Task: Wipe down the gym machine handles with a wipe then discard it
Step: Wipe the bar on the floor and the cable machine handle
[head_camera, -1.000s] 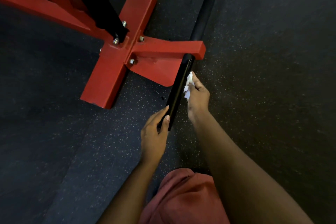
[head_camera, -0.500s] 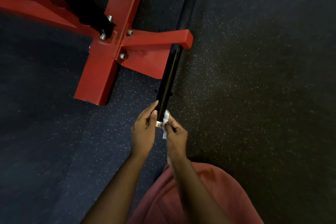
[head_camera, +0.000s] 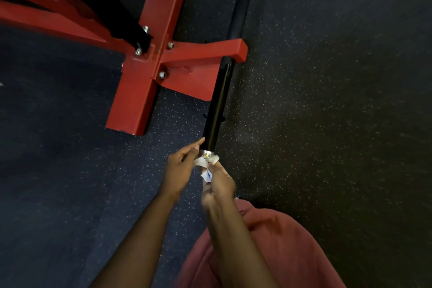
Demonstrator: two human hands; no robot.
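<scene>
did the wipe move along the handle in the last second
Yes: the wipe slid down the black handle, away from the red frame, to its silver end.

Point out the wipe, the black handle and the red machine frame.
wipe (head_camera: 200, 162), head view, white crumple at the handle's end.
black handle (head_camera: 218, 104), head view, middle of its shaft.
red machine frame (head_camera: 138, 96), head view, flat crossbar.
</scene>
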